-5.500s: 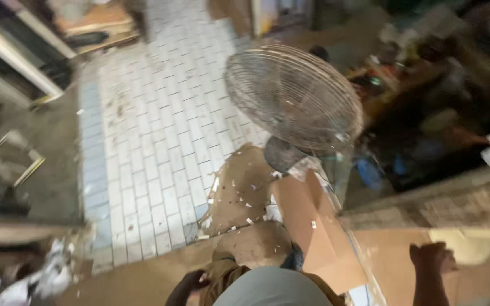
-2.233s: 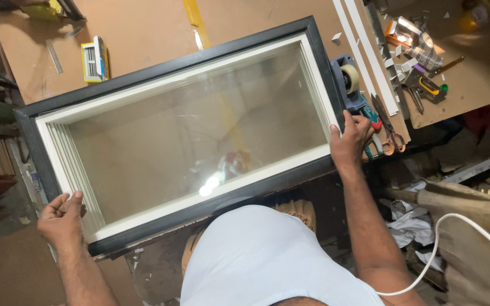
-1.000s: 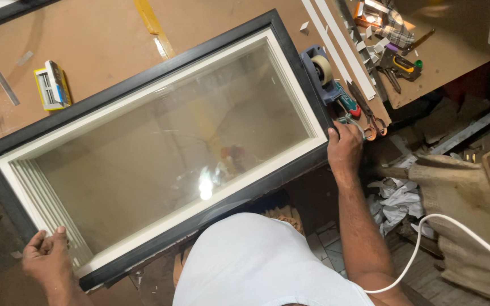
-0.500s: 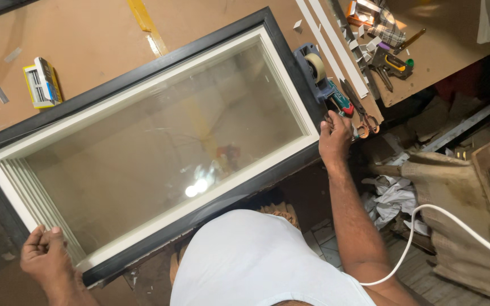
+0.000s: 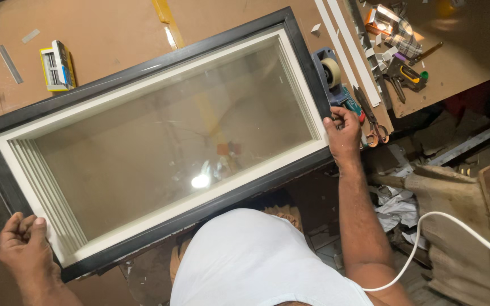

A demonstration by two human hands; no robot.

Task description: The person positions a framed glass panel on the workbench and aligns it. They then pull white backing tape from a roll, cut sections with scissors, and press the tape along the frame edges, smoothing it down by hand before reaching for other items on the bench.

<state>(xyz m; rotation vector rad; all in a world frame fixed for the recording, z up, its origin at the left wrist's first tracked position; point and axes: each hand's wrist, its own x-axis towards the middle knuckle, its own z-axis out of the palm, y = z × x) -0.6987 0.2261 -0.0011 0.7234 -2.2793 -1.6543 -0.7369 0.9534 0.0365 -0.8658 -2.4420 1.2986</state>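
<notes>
A large rectangular frame (image 5: 143, 68) with a black outer edge, a stepped white inner border and a glass pane lies on a brown workbench (image 5: 114, 28). My left hand (image 5: 24, 246) grips its near left corner, thumb on the white border. My right hand (image 5: 344, 133) holds the frame's right end, by the near right corner. My white-shirted body leans over the near edge.
A tape roll (image 5: 330, 71), orange-handled scissors (image 5: 372, 122), pliers (image 5: 404, 73) and white strips (image 5: 353, 51) lie to the right of the frame. A yellow box (image 5: 56, 65) sits at the far left. A white cable (image 5: 455, 226) and crumpled paper (image 5: 395, 207) are below the bench.
The view went from a floor with a standing fan to the workbench. Over the last second both hands stayed on the frame's ends while the frame shifted slightly in view.
</notes>
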